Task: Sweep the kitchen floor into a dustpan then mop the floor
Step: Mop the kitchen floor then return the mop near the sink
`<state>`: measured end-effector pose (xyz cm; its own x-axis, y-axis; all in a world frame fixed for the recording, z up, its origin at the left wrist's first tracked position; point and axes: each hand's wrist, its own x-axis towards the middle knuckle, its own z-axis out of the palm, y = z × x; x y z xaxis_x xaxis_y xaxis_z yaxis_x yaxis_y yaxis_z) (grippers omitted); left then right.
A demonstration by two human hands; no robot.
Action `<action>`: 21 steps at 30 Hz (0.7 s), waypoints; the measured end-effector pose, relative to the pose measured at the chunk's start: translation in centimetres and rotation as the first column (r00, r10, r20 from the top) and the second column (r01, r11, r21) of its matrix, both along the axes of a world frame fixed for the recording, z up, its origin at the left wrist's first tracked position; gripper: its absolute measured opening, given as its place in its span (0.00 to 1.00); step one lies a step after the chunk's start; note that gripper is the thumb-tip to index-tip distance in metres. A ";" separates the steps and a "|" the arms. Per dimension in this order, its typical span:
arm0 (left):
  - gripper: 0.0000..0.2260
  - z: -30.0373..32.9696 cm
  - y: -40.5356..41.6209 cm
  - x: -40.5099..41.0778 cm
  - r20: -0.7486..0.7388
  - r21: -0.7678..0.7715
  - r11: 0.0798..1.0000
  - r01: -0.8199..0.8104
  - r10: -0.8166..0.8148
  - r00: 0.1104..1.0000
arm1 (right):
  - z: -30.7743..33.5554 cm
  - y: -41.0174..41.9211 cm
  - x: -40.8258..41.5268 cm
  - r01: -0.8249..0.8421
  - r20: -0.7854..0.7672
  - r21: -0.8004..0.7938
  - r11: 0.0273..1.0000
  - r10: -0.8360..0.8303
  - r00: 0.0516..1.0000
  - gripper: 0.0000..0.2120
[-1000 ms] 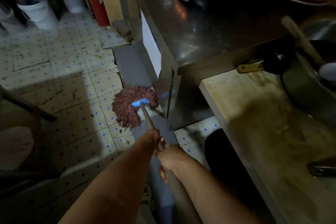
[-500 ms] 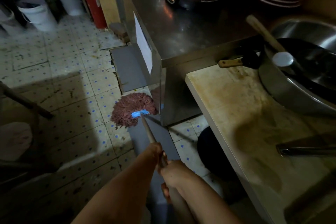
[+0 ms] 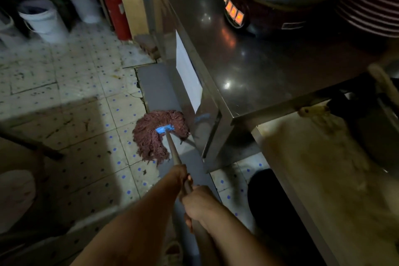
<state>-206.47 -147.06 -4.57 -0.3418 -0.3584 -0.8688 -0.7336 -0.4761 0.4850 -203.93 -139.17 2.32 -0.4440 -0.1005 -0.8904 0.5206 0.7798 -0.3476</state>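
Note:
A reddish-brown string mop head (image 3: 155, 136) with a blue clamp (image 3: 164, 129) lies spread on the spotted tile floor (image 3: 71, 119), right beside the foot of the steel counter (image 3: 226, 65). Its handle (image 3: 172, 151) slants back toward me. My left hand (image 3: 180, 176) grips the handle higher up toward the mop head. My right hand (image 3: 199, 203) grips it just behind, closer to my body. Both arms reach in from the bottom of the frame. No dustpan or broom is in view.
A grey strip (image 3: 157, 88) runs along the counter base. White buckets (image 3: 43, 19) and a red cylinder (image 3: 115, 13) stand at the back left. A cooker with orange lights (image 3: 235, 14) sits on the counter. A stained worktop (image 3: 323, 179) is at right, a dark bar (image 3: 32, 147) at left.
The view has tilted and swung a little; the mop head stays by the counter foot and has shifted slightly along it. Both hands keep the same hold on the handle.

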 end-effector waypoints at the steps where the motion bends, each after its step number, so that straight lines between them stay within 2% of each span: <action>1: 0.15 0.4 -0.7 -0.7 -0.003 0.002 1.000 0.016 -0.016 1.000 | 0.1 -0.7 -0.6 0.010 0.003 0.000 1.000 -0.010 1.000 0.13; 5: 0.17 1.3 -4.3 -3.2 -0.021 -0.042 0.994 0.097 -0.098 0.995 | 0.5 -4.2 -3.3 0.007 -0.008 -0.014 1.000 -0.007 1.000 0.14; 9: 0.16 -0.3 -7.3 -4.9 -0.006 -0.049 0.995 0.090 -0.091 0.996 | 0.5 -6.9 -5.2 -0.065 -0.002 -0.010 0.998 0.065 0.998 0.14; 12: 0.16 -0.3 -7.0 -6.0 -0.039 -0.011 0.995 0.101 -0.101 0.994 | 0.7 -6.7 -6.8 -0.106 0.031 0.010 0.994 0.106 0.994 0.05; 15: 0.17 0.6 -6.0 -6.5 -0.035 -0.016 0.997 0.071 -0.071 0.997 | 1.2 -5.6 -7.3 -0.104 0.047 -0.002 0.995 0.104 0.993 0.01; 19: 0.15 0.6 -5.1 -5.0 0.018 -0.026 0.998 0.049 -0.049 0.999 | 0.9 -4.6 -5.6 -0.058 0.069 -0.023 0.998 0.060 0.996 0.08; 21: 0.15 0.4 -4.3 -4.5 0.032 0.027 0.999 0.018 -0.019 0.999 | 0.4 -3.7 -4.9 -0.017 0.079 -0.017 1.000 0.019 0.997 0.08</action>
<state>-211.00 -151.33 -4.20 -0.3196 -0.3291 -0.8886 -0.7573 -0.4750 0.4482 -208.84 -142.91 2.71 -0.3705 -0.1224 -0.9207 0.5328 0.7840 -0.3186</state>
